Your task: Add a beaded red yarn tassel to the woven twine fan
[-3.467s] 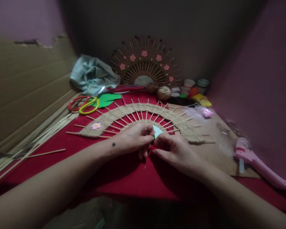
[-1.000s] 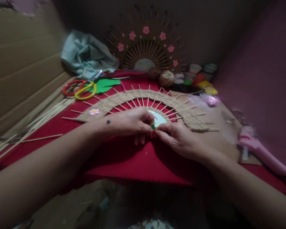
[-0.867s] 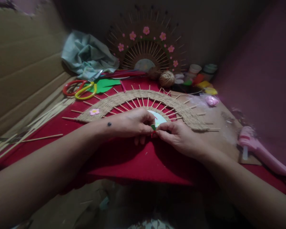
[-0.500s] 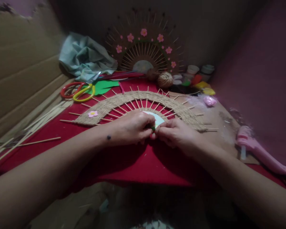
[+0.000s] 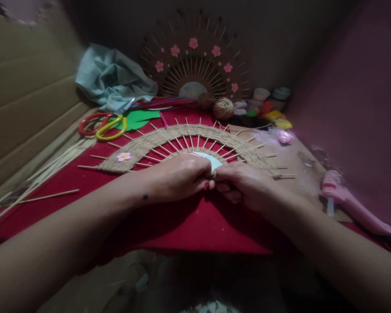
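My left hand (image 5: 189, 176) and my right hand (image 5: 243, 180) meet fingertip to fingertip above the near edge of a woven fan (image 5: 182, 129). Both are closed in a pinch. What they hold is small and mostly hidden; a speck of red shows under the left fingers. The fan lies flat, a twine-woven arch on thin sticks that fan outward. A pale blue half-round piece (image 5: 216, 163) at its centre is partly covered by my hands. On the arch's left end sits a pink flower with a yellow middle (image 5: 124, 157).
Scissors (image 5: 102, 126) rest beside green sheets (image 5: 141, 118) at left, with loose sticks (image 5: 48, 167) nearer. A twine ball (image 5: 224, 108) and a finished flowered fan (image 5: 193, 67) stand behind. At right lie a pink lump (image 5: 284, 137) and a pink glue gun (image 5: 352, 202) on a board.
The view has shifted slightly, so the scene sits a little further left. A green bit seen between my fingertips is now hidden, and my right fingers have shifted slightly.
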Motion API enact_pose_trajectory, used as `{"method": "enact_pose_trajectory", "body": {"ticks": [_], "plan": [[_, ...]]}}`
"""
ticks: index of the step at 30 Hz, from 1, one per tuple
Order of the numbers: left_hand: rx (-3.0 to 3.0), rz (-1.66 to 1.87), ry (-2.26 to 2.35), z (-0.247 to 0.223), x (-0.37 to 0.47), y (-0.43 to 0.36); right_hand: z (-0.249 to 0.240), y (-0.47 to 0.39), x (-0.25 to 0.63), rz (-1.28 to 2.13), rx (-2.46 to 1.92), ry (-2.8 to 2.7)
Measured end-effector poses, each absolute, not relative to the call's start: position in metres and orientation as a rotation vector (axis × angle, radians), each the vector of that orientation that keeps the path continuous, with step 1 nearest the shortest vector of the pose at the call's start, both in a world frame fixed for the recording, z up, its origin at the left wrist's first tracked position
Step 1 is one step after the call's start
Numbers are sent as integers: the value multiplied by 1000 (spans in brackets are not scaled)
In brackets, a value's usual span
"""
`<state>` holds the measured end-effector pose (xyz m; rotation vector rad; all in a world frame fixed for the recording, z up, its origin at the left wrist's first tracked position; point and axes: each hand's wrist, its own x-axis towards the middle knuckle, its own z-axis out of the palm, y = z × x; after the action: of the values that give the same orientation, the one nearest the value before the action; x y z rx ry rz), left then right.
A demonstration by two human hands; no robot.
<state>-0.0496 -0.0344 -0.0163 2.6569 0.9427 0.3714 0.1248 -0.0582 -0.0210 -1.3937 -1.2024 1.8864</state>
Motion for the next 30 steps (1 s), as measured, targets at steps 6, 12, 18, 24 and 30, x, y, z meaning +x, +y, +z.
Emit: {"method": "enact_pose_trajectory", "body": {"ticks": [6, 12, 18, 24, 30], "plan": [[2666, 416, 933, -17, -50, -34, -23, -56, 126, 1907, -1371, -1225], [2524, 336, 944, -6, -50, -37, -21, -59, 127, 1919, -1323, -1258], [2411, 289, 963, -1, -50, -37, -22, -61, 128, 1882, -1298, -1291], [2213, 281, 882, 0, -51, -36, -21, -61, 128, 1889, -1295, -1294], [2047, 234, 852, -2, -50, -34, -22, -62, 127, 1883, -1292, -1306]]}}
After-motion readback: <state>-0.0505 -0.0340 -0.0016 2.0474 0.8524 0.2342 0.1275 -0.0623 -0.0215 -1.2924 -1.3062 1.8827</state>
